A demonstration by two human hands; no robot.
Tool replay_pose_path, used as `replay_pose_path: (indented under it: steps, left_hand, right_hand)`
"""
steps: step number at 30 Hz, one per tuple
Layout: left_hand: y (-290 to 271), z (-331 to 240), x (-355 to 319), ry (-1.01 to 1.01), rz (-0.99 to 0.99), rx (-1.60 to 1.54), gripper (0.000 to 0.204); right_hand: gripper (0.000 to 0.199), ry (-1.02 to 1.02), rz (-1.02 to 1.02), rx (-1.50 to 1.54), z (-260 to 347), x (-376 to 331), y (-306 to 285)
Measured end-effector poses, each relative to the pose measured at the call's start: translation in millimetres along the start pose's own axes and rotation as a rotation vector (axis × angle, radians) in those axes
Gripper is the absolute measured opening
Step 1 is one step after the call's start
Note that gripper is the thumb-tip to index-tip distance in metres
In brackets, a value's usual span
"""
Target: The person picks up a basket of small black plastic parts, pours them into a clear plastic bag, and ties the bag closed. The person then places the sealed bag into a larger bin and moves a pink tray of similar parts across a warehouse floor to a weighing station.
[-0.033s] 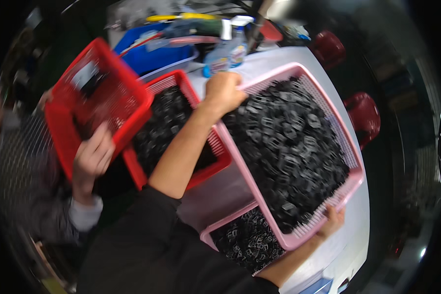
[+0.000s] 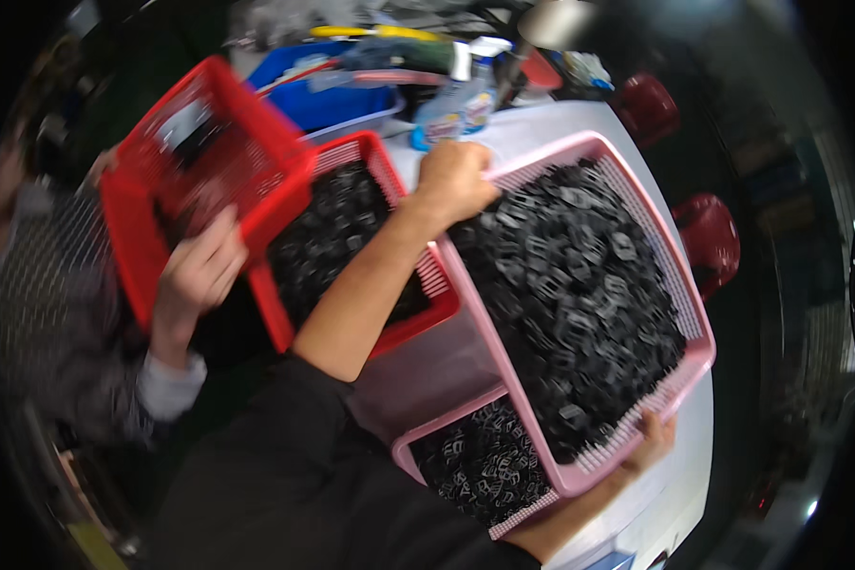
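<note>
A large pink plastic basket (image 2: pixel 505 344), heaped with small black buckle-like plastic pieces (image 2: pixel 579 294), is between my two hands. My left hand (image 2: pixel 454 182) is closed round its rim at the far left corner. At the near right corner, my right hand (image 2: pixel 652 443) grips the rim, its fingertips showing on the outside edge and part of the hand hidden by the basket. Partly under the large basket's near left side is a smaller pink basket (image 2: pixel 405 458) of similar black pieces. My left forearm crosses over a red basket (image 2: pixel 380 157) holding black pieces.
At left, another person's hand (image 2: pixel 202 264) is at a tilted red basket (image 2: pixel 285 195). Behind stand spray bottles (image 2: pixel 442 112) and a blue bin (image 2: pixel 328 104) with tools across it. Dark red stools (image 2: pixel 708 242) are beyond the white table (image 2: pixel 560 116) at right.
The whole view has shifted a little, so things appear slightly farther right. Both my hands keep their hold on the large pink basket.
</note>
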State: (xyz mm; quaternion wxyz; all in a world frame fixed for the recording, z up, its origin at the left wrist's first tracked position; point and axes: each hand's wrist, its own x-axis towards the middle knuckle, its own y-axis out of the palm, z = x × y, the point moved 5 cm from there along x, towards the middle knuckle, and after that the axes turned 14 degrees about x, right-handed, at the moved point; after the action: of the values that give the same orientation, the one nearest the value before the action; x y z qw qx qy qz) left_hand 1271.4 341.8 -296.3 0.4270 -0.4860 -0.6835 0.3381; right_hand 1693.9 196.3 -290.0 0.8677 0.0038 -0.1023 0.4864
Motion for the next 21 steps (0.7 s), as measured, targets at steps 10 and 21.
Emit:
replay_pose_path:
  steps: [10, 21]
  left_hand:
    - [-99.7, -25.3, -147.5, -0.043, 0.176, -0.234, 0.024]
    - [-127.3, -12.0, -283.1, -0.385, -0.142, -0.260, 0.018]
  right_hand:
    - [0.047, 0.013, 0.246, -0.081, 77.8, -23.0, -95.0]
    - [0.046, -0.112, 0.657, -0.023, 66.7, 22.3, -15.8]
